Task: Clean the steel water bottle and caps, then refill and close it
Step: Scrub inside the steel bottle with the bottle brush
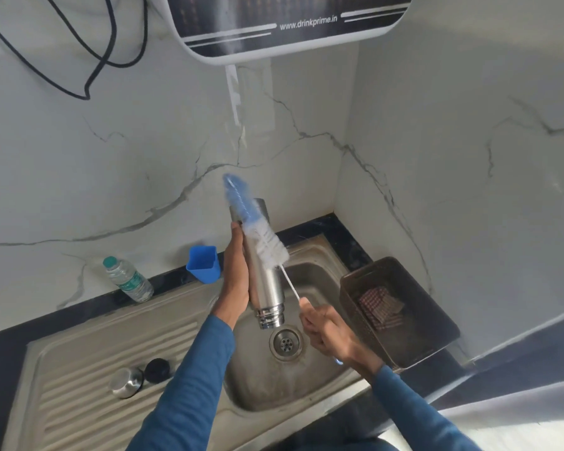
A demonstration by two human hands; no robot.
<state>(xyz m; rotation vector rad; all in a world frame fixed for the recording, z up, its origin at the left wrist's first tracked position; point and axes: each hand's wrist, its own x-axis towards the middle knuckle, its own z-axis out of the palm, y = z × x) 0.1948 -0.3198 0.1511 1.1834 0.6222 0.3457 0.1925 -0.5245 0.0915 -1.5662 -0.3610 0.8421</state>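
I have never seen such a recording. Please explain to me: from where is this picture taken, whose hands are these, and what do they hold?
No machine is here. A person wears a camera on the head, so the single picture looks down at that person's own hands above a steel kitchen sink. The left hand grips a plain steel water bottle, its open mouth pointing down towards the drain. The right hand holds the thin white handle of a long bottle brush; its white and blue bristles lie against the outside of the bottle. On the ribbed draining board stand a round steel cap and a round black cap. Further back are a clear plastic bottle and a blue plastic cup.
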